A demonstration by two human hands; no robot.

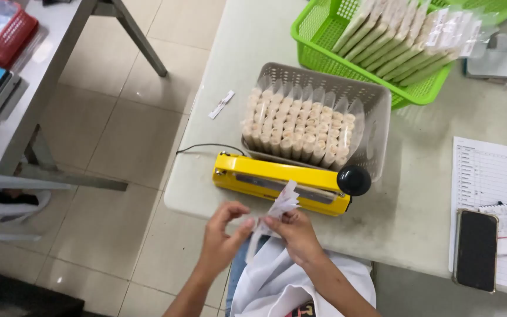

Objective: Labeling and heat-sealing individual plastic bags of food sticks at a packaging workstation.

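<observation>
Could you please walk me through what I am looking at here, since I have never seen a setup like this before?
There is one picture, taken by a camera worn on a person's head, looking down at their own two bare hands. The left hand and right hand together hold a small bunch of white paper slips at the near edge of a pale table. Just beyond the hands sits a yellow heat sealer with a round black knob; it is a press-down bar device. Behind it a grey basket holds clear bags of small round pieces, standing in a row. Further back, a green basket holds more packets. To the right lie a printed sheet and a dark phone.
</observation>
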